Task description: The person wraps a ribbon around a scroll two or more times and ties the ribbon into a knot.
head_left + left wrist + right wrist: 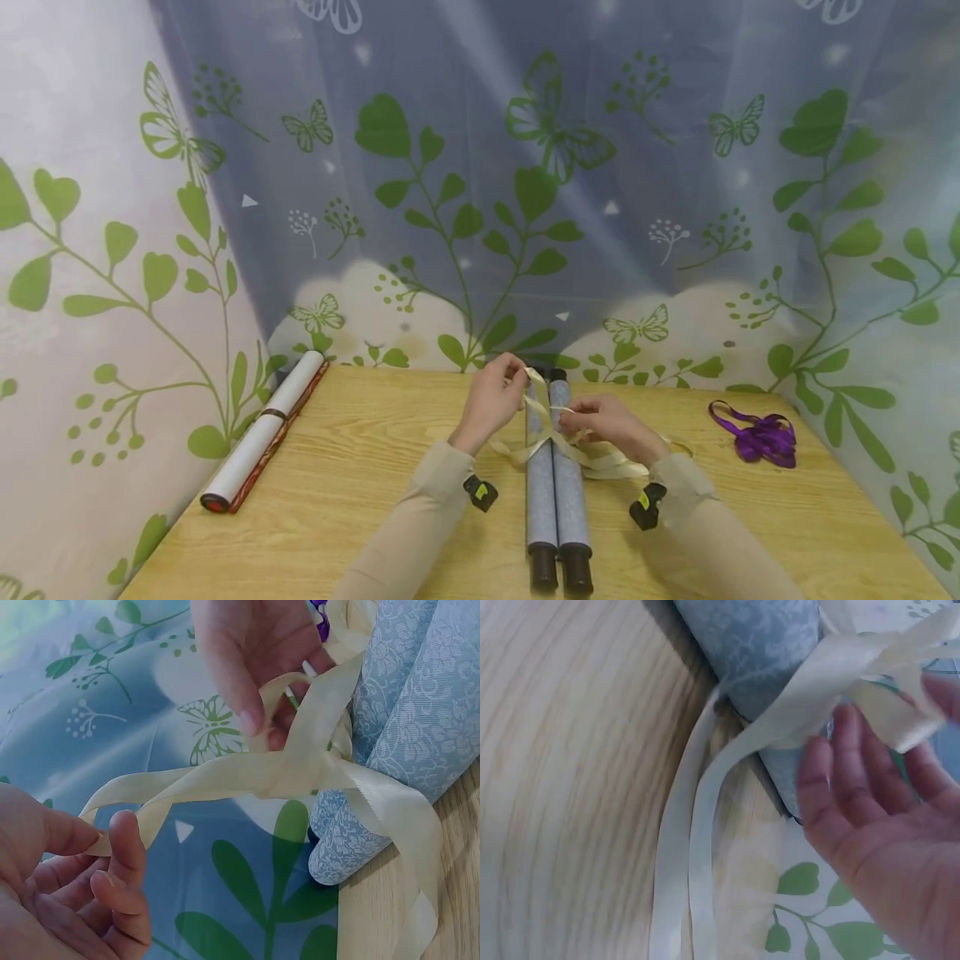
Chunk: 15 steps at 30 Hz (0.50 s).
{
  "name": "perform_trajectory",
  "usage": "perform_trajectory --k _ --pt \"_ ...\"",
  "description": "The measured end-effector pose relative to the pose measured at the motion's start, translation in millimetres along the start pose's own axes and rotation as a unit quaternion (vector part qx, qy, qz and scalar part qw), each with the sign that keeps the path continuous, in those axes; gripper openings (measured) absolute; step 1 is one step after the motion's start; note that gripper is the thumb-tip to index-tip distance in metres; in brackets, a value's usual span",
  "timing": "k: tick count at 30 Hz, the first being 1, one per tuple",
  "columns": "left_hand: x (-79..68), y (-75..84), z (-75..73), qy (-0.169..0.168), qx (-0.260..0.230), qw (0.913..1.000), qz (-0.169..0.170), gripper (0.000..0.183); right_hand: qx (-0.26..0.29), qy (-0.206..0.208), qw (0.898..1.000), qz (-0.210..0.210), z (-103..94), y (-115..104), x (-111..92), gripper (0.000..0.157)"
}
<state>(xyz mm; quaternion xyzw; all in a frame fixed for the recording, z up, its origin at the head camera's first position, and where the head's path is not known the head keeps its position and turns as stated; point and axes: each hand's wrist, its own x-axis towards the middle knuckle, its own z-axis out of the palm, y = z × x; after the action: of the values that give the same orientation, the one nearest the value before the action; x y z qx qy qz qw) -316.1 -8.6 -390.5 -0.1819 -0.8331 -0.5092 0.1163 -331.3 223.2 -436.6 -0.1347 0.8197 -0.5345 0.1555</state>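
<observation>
Two rolled hanging scrolls [542, 508] with pale blue floral backing and dark end knobs lie side by side on the table. A cream ribbon [536, 450] goes round them and crosses on top; its loose tails trail left and right. Beyond the crossing, my left hand [491, 398] pinches a loop of the ribbon between thumb and finger, drawn away from the scrolls in the left wrist view [202, 776]. On the scrolls' right side, my right hand [611, 425] holds another ribbon loop [892, 724] between thumb and fingers. Its exact grip is partly hidden.
A white scroll [251, 446] with a dark band lies at the table's left edge beside a red patterned strip [281, 437]. A bundle of purple ribbon [765, 440] lies at the right. A leaf-printed curtain [465, 200] hangs behind the wooden table [390, 417].
</observation>
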Motion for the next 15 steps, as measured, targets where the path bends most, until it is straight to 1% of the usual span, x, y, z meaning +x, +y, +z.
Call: perform_trajectory --k 3,6,9,12,15 --pt "0.8 -0.1 1.2 -0.002 0.000 1.0000 0.002 0.019 -0.088 -0.016 0.996 -0.011 3.3 -2 -2 0.031" --pt "1.1 0.2 2.8 -0.002 0.006 1.0000 0.004 0.019 -0.140 -0.024 0.990 -0.019 9.2 -2 -2 0.026" --pt "1.4 1.2 4.6 0.001 0.015 0.9999 0.008 0.019 -0.156 -0.012 0.987 -0.033 14.0 -2 -2 0.020" --pt "0.9 2.2 5.0 0.003 0.019 0.9998 0.008 0.019 -0.155 0.013 0.987 -0.051 17.0 0 0 0.011" --pt "-0.1 3.2 5.1 0.004 0.022 0.9997 0.010 0.019 -0.144 0.023 0.987 -0.059 17.3 2 1 0.005"
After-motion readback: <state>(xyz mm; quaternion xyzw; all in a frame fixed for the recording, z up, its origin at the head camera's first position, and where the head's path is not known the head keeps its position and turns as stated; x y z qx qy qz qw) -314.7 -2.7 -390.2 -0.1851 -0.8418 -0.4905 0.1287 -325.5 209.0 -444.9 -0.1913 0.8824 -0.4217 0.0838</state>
